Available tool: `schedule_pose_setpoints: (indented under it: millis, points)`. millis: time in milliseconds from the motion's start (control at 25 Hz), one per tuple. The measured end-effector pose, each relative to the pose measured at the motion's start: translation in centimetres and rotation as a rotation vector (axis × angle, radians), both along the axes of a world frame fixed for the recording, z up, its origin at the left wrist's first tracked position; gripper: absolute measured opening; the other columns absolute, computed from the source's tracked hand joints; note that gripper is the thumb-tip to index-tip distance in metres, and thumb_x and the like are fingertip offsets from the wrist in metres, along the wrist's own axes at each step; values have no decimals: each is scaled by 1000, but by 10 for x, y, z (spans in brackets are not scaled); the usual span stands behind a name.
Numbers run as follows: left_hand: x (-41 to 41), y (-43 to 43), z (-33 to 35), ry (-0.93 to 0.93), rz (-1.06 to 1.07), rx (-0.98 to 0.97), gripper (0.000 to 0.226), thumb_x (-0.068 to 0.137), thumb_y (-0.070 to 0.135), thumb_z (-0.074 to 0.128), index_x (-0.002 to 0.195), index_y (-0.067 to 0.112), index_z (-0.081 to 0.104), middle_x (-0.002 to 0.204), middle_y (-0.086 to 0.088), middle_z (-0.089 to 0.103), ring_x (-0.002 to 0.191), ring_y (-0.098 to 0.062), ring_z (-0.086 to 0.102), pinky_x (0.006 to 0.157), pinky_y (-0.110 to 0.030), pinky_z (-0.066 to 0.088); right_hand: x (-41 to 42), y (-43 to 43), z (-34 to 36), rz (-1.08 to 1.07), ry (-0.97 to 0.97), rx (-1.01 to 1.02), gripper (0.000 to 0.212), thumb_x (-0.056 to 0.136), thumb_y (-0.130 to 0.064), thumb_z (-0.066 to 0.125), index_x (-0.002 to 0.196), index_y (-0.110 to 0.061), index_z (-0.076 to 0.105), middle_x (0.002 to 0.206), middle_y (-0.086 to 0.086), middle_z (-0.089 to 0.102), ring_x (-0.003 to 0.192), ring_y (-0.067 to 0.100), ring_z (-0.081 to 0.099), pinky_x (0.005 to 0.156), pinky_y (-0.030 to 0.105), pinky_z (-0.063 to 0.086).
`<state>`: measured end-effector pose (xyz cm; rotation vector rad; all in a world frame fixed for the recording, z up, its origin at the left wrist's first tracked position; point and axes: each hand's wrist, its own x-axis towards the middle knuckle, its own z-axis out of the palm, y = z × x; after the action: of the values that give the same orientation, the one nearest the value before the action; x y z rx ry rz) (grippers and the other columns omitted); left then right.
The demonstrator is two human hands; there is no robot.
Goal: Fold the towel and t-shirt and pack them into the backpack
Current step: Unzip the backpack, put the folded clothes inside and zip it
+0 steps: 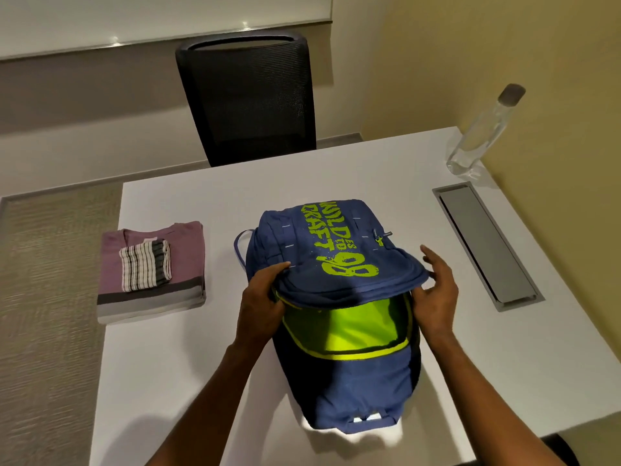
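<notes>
Holding the blue backpack [339,290] open on the table [188,364]: our left hand [265,290] pinches the front flap's edge, our right hand [435,287] touches its other side, fingers spread. Folded t-shirt [151,294], folded towel [145,265] on top, sit well left of the left hand.
</notes>
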<state>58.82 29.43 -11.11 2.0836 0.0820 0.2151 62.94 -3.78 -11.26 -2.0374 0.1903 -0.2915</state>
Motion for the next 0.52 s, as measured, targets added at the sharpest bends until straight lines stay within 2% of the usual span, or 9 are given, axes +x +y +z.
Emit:
schedule_pose_setpoints:
  millis: [40,120,200,280,360,440,520]
  points:
    - [2,1,-6,14,6,-11,67,74,-19,60,131,16,68,129,3,69,124,-12,63,110,-27,48,14,-2,2,54,25,50,58,87,-17,60,145,-17,56,141,2,61,126,18,59,104,29,48]
    - [11,5,-15,37,13,-63,59,80,-13,60,130,16,69,128,3,70,123,-13,64,109,-32,50,41,-2,3,190,135,151,56,90,-23,61,145,-22,56,138,-4,62,127,15,59,110,31,47]
    - [22,5,-16,63,43,-125,50,85,-10,60,126,16,71,124,2,73,118,-12,67,104,-29,53,59,2,4,355,275,136,53,91,-9,64,140,-28,59,133,-7,65,125,17,62,109,36,50]
    - [36,1,-14,71,123,-141,46,88,-16,57,121,13,70,111,2,74,104,-12,70,92,-21,54,78,5,1,404,290,76,46,92,1,66,130,-23,67,125,0,71,117,22,67,105,47,53]
    - [53,-6,-11,72,251,-148,32,95,-13,49,111,10,66,91,4,67,81,-14,62,74,-18,49,99,11,-1,365,212,146,34,93,-12,71,127,-18,70,123,2,74,115,21,70,102,49,55]
    - [72,-11,-9,79,355,-181,17,107,8,47,103,17,60,81,-2,59,69,-14,52,62,-23,41,118,22,-1,301,187,196,35,96,-26,73,129,-20,67,123,0,74,115,19,70,99,44,55]
    - [89,-15,-6,107,433,-201,19,111,31,45,100,21,56,81,-3,59,69,-12,53,60,-26,41,133,35,-4,236,180,145,34,97,-31,72,126,-16,64,118,1,73,108,15,70,95,44,57]
